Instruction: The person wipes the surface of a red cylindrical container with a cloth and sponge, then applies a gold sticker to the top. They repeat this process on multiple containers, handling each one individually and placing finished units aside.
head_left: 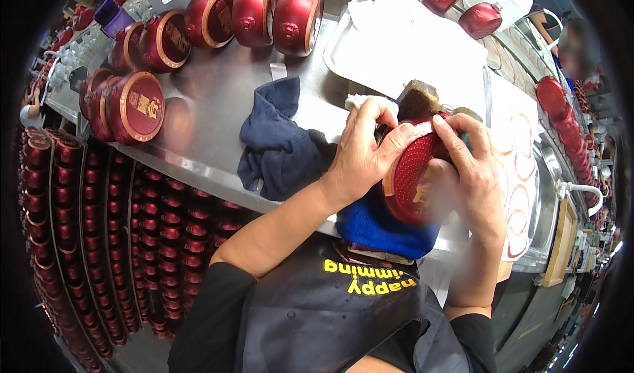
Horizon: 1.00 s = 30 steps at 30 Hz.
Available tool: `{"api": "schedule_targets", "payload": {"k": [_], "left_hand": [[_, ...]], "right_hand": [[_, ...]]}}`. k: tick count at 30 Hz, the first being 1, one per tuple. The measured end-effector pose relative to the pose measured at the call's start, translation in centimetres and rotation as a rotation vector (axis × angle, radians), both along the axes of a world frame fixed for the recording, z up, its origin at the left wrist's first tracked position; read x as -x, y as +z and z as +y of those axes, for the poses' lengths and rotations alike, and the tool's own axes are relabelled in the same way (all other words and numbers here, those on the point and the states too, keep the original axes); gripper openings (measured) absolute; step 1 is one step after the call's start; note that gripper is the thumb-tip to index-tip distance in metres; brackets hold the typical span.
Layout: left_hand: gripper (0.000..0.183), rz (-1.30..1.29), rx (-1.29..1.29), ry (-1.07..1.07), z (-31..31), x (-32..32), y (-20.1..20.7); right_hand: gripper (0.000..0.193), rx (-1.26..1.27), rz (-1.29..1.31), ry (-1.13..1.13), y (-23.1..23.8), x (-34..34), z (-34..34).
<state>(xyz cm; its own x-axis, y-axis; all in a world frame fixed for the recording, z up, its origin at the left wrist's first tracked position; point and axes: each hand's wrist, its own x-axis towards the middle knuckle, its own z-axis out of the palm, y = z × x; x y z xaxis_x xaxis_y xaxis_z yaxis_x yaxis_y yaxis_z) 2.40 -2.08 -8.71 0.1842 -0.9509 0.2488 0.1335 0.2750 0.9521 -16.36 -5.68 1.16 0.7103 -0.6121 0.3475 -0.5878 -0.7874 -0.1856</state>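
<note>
Low in the frame's centre, a dark apron [343, 307] with yellow lettering filled the foreground, and 2 bare forearms rose from it toward the middle of the picture. Just above the apron lay a blue cloth [376, 227], partly under the hands. At centre right, the right hand [472, 175] wrapped over the far side of a round red flask [413, 181] with a dotted, gold-rimmed face, its fingers [456, 135] curled and pressed together along the rim. The left hand [363, 155] held the flask's near edge, fingers [389, 145] closed against the rim, with a scrap of white cloth [360, 101] showing just behind the knuckles. The flask stood tilted on edge over the blue cloth, at the front edge of the steel worktop [218, 102]. Touching the left wrist on its left side, a crumpled dark navy cloth [277, 142] lay on the worktop. Behind the hands, a brownish block-like object [417, 99] showed; what it was could not be told. Farther back, a white tray [396, 42] sat at upper centre. Along the upper left, about 8 more red flasks [211, 16] lay on their sides in a loose row. At far left, below the worktop, racks of small red bottles [79, 227] ran down the frame.
</note>
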Motion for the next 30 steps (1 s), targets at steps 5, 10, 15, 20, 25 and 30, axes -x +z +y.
{"api": "schedule_targets", "payload": {"k": [5, 10, 15, 20, 25, 30], "left_hand": [[0.040, 0.243, 0.013, -0.184, 1.5, -0.6, -0.9], [0.054, 0.159, 0.051, -0.180, 2.4, -0.8, -1.8], [0.061, 0.067, 0.077, -0.178, 2.3, -1.2, -2.1], [0.073, -0.096, 0.159, -0.176, 2.5, -1.9, -2.2], [0.078, -0.149, 0.159, -0.187, 2.7, -2.2, -2.5], [0.077, -0.085, 0.145, -0.195, 2.8, -1.8, -2.5]], "right_hand": [[0.053, -0.028, -0.032, -0.003, -0.3, 0.0, -0.1], [0.051, 0.018, -0.007, -0.005, -0.5, 0.1, -0.1], [0.049, 0.061, 0.055, -0.058, -0.4, 0.3, 0.1], [0.049, 0.068, 0.055, -0.055, -0.5, 0.3, 0.1], [0.049, 0.059, 0.043, -0.052, -0.8, 0.4, 0.1], [0.052, 0.062, 0.070, -0.042, -0.6, 0.7, 0.0]]}}
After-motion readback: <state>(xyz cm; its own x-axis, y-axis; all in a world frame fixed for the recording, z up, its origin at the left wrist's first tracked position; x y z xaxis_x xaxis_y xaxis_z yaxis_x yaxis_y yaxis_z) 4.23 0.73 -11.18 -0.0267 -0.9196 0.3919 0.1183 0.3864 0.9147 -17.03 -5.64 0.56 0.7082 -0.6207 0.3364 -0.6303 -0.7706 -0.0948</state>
